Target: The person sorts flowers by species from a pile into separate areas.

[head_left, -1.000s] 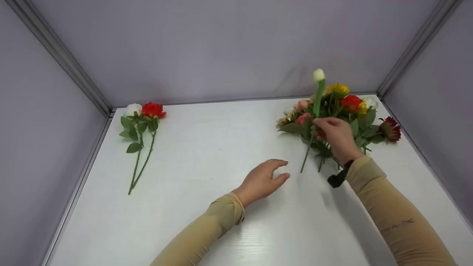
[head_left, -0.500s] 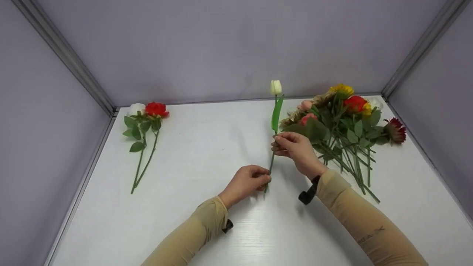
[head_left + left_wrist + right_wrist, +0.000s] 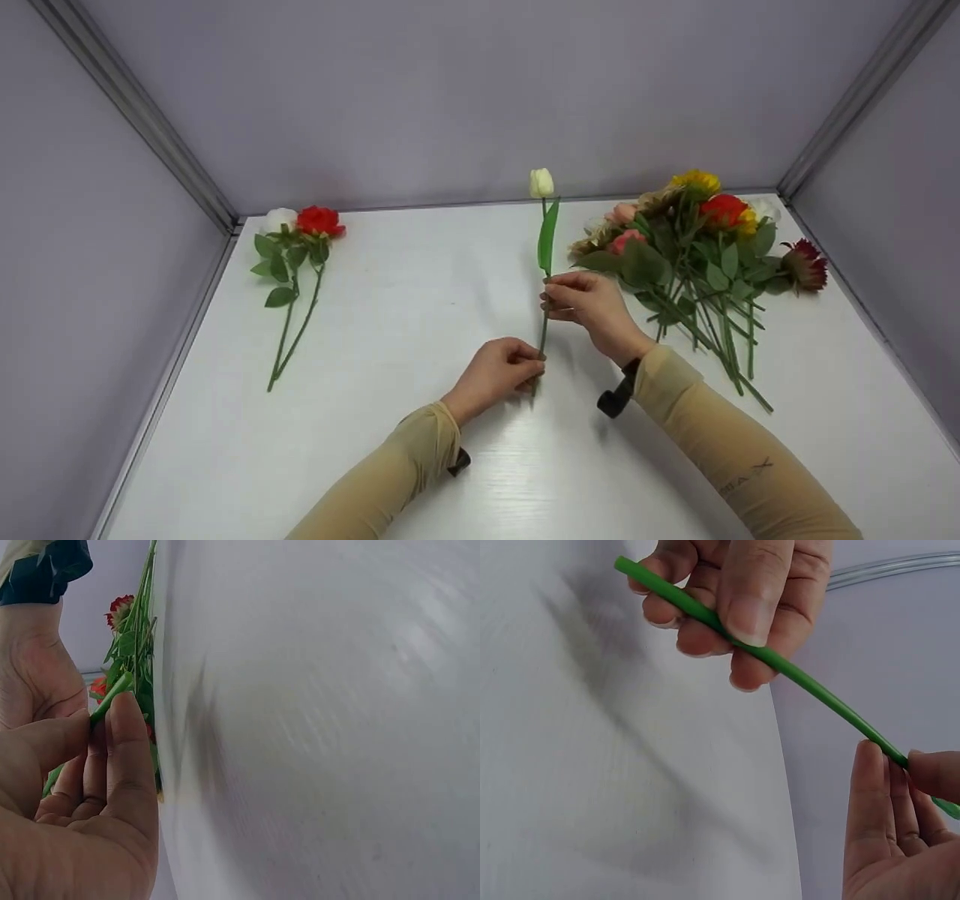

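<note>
A white tabletop (image 3: 420, 315) enclosed by pale lilac walls (image 3: 465, 90), seen from the head view. Far left: two cut flowers, one white and one red (image 3: 319, 220), lie side by side with their stems (image 3: 289, 341) running toward the near edge, well apart from both hands. Centre: a white tulip (image 3: 541, 182) on a long green stem (image 3: 545, 300) stands nearly upright above the tabletop, bloom toward the far wall and a single long leaf (image 3: 548, 238) just below it. The left hand (image 3: 499, 371) pinches the lower end of the stem between thumb and curled fingers (image 3: 124, 742), a short tip of stem projecting past the grip (best seen from the right wrist, where the stem (image 3: 780, 664) crosses the frame diagonally). The right hand (image 3: 589, 300) pinches the same stem higher up, just below the leaf, its fingers (image 3: 870, 787) curled about it; a bare stretch of stem runs between the two hands. Both forearms wear tan sleeves (image 3: 405, 472), each with a dark wrist strap (image 3: 615, 397). Right: a loose bunch of mixed flowers (image 3: 697, 247) lies on the tabletop beside the right hand without touching it, its yellow, red, pink and dark red blooms toward the far right corner and its stems (image 3: 731, 352) fanning toward the near side.
</note>
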The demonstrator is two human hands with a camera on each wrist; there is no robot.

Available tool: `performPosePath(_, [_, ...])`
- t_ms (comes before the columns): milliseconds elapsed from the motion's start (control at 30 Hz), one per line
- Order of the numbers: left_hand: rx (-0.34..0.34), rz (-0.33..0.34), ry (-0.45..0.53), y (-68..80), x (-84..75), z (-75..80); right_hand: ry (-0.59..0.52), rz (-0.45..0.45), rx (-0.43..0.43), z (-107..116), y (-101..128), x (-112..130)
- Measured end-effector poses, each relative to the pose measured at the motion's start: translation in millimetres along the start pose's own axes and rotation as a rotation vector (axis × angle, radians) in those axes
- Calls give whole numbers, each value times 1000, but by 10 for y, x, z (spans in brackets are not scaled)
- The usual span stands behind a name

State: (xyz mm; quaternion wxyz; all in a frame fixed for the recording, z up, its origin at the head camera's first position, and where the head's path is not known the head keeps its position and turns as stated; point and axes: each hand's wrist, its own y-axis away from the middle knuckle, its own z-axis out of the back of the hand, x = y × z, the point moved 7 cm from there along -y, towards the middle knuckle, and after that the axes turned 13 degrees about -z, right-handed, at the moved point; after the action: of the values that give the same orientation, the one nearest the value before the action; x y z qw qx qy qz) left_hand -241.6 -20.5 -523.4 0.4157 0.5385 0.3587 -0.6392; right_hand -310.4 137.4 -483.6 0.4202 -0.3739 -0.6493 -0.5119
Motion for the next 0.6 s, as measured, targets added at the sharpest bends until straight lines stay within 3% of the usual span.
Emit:
performPosePath(400, [-84,-23,47,-9,-10,102,44,-34,-21,-85,-63,-42])
performPosePath(600, [-94,-9,-37,18,12,276,27,-67,-32,-226,-159,-96])
